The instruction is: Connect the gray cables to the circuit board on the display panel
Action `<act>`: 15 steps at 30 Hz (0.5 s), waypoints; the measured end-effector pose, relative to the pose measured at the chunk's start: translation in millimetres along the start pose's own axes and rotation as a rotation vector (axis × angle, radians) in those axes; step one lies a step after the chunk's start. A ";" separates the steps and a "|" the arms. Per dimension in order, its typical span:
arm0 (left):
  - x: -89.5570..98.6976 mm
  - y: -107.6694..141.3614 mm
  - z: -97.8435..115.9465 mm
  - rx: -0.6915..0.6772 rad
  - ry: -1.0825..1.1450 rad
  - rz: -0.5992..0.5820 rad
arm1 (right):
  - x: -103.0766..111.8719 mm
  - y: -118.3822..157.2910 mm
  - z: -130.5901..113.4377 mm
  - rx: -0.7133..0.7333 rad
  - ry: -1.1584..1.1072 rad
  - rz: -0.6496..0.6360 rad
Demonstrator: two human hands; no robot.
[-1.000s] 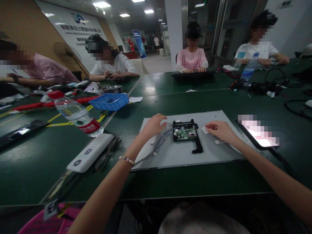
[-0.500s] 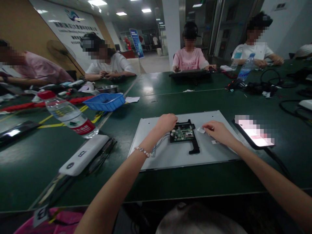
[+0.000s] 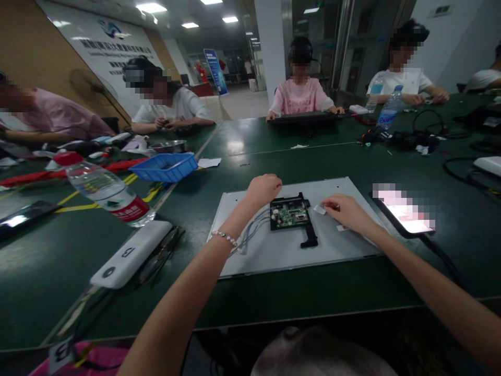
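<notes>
A pale flat panel point(image 3: 250, 263) lies on the green table, carrying a black bracket point(image 3: 310, 237) around a green circuit board point(image 3: 287, 216). Grey cables point(image 3: 250, 232) run from the board's left side, partly under my left forearm. My left hand point(image 3: 264, 189) is closed just above the bracket's upper left corner; its fingertips are hidden. Over the panel's right half, the fingers of my right hand point(image 3: 346, 210) are pinched together. A small white label point(image 3: 320, 209) is at these fingertips; whether they grip it I cannot tell. Another pale label point(image 3: 342, 228) shows under that hand.
Right of the panel lies a lit phone point(image 3: 407, 211) with a cable. To the left are a white power bank point(image 3: 131, 253), glasses point(image 3: 160, 256), a tilted water bottle point(image 3: 113, 193) and a blue basket point(image 3: 164, 168). Several people sit around the table.
My left hand has risen slightly away from the bracket, and more of the grey cables shows. My right hand stays by the white label. The whole view has shifted a little.
</notes>
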State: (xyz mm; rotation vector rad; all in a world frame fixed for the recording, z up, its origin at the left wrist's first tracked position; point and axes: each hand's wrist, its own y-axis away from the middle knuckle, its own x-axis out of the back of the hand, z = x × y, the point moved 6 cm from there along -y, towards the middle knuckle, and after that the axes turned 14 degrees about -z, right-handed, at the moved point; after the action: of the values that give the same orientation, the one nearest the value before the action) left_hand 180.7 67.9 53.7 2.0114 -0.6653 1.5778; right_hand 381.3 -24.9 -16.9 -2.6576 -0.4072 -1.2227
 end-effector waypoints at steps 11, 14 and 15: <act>-20.0 -4.2 -7.8 0.050 0.005 -0.056 | 1.5 -1.8 -5.0 0.016 0.003 0.002; -23.9 9.3 -20.7 0.086 0.161 -0.002 | 0.8 -2.7 -3.5 0.022 -0.003 0.002; -26.3 14.4 -23.9 0.086 0.225 0.018 | 0.7 -2.7 -3.4 0.023 -0.003 0.003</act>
State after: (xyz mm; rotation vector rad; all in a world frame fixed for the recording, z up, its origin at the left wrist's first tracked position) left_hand 148.3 74.3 34.3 1.8534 -0.5382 1.8382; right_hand 378.4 -23.2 -14.1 -2.6400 -0.4143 -1.2064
